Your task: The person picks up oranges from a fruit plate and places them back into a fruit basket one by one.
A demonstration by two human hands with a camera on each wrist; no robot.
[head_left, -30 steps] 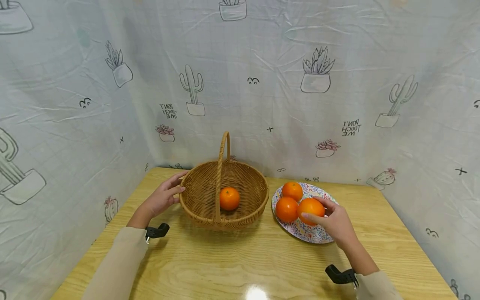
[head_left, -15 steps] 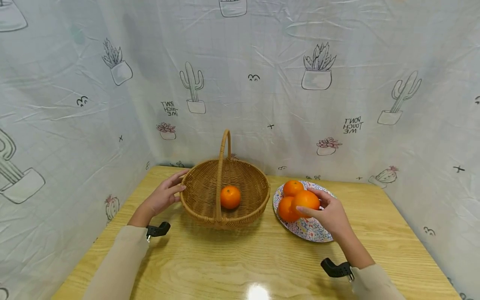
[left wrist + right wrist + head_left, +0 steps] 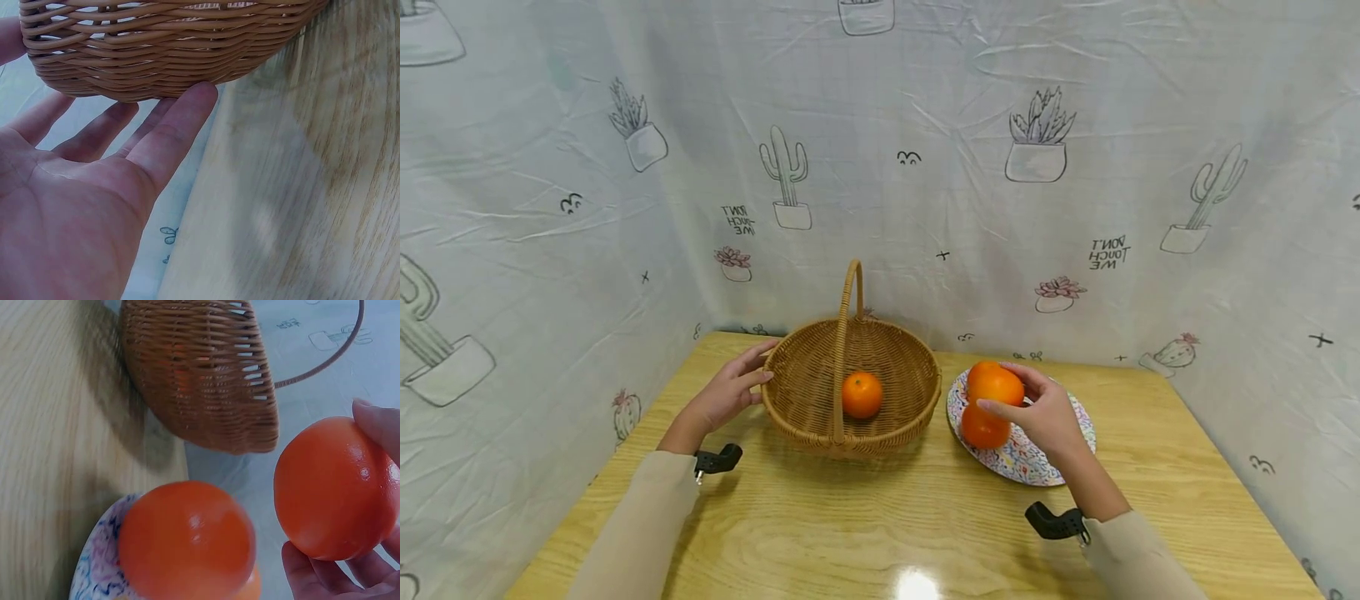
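Observation:
In the head view, my right hand (image 3: pixel 1047 417) pinches an orange (image 3: pixel 1002 387) between thumb and fingers, above the colourful patterned plate (image 3: pixel 1026 464). Beneath and behind it, two more oranges sit on the plate; the front orange (image 3: pixel 985 430) shows fully, the back one is partly hidden. The right wrist view shows the held orange (image 3: pixel 334 487) raised clear of the plate. My left hand (image 3: pixel 728 393) touches the left side of a wicker basket (image 3: pixel 797 383) with extended fingers, also seen close up around the basket wall (image 3: pixel 156 50). One orange (image 3: pixel 861 395) lies inside the basket.
The basket's tall arched handle (image 3: pixel 844 342) rises over its middle. A light wooden table (image 3: pixel 850 517) carries everything. A cactus-print curtain (image 3: pixel 925 208) hangs behind and at both sides.
My right hand has lifted the orange and carried it left and a little back, over the other two oranges on the plate. My left hand keeps its place at the basket.

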